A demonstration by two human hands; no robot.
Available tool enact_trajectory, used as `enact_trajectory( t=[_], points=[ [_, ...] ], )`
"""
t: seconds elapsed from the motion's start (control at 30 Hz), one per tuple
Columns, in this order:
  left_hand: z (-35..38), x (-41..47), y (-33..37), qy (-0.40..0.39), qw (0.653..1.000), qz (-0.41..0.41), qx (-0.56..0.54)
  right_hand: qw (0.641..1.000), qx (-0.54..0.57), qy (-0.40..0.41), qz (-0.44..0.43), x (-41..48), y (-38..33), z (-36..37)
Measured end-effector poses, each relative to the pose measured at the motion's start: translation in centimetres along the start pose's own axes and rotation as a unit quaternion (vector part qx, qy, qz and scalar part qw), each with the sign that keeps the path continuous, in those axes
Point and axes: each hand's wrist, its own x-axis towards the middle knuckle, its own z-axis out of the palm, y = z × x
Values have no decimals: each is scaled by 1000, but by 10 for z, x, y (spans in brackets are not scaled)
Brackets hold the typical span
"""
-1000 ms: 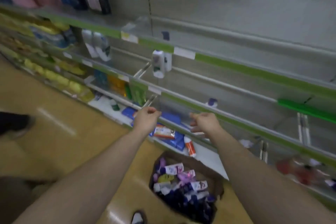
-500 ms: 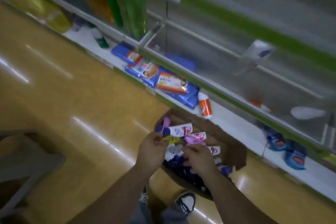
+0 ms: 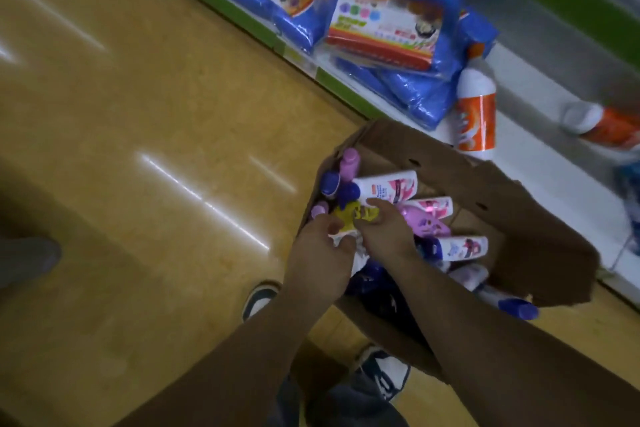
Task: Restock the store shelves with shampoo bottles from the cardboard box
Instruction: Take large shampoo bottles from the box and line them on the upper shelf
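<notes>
Pick-up step: inside the cardboard box (image 3: 502, 218) on the floor, the left hand (image 3: 322, 250) curls round a white bottle (image 3: 343, 239) and the right hand (image 3: 384, 232) round a yellow bottle (image 3: 349, 215); next, I judge, lift both clear toward the shelf (image 3: 530, 149).

both arms out and down, left hand (image 3: 322, 253) beside right hand (image 3: 385, 233)

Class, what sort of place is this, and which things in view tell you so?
Probably a shop aisle: a low shelf holds blue packaged goods and orange-labelled bottles, and a cardboard box of shampoo bottles stands on the floor.
</notes>
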Motion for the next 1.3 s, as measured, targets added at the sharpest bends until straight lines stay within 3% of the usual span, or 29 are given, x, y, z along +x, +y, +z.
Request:
enact_trajectory(
  t=[0.37,0.7,0.87,0.97,1.07,1.3],
  points=[
    [-18,-5,-23,-32,998,7,-59,996,-72,-36,30,74,-19,52],
    [-23,-13,-34,-21,998,-15,-62,997,-76,18,26,56,-26,23],
    [-25,-29,-34,-8,998,-32,-52,989,-129,75,9,35,-21,-13],
    [-28,-44,-24,-6,998,-26,-52,987,-99,118,37,21,-21,-55],
    [-32,-63,-3,-5,999,-14,-38,991,-60,114,38,-8,-26,-105],
    [-52,-132,87,-5,999,26,-23,990,-85,105,-40,-147,-73,-194]
  ],
)
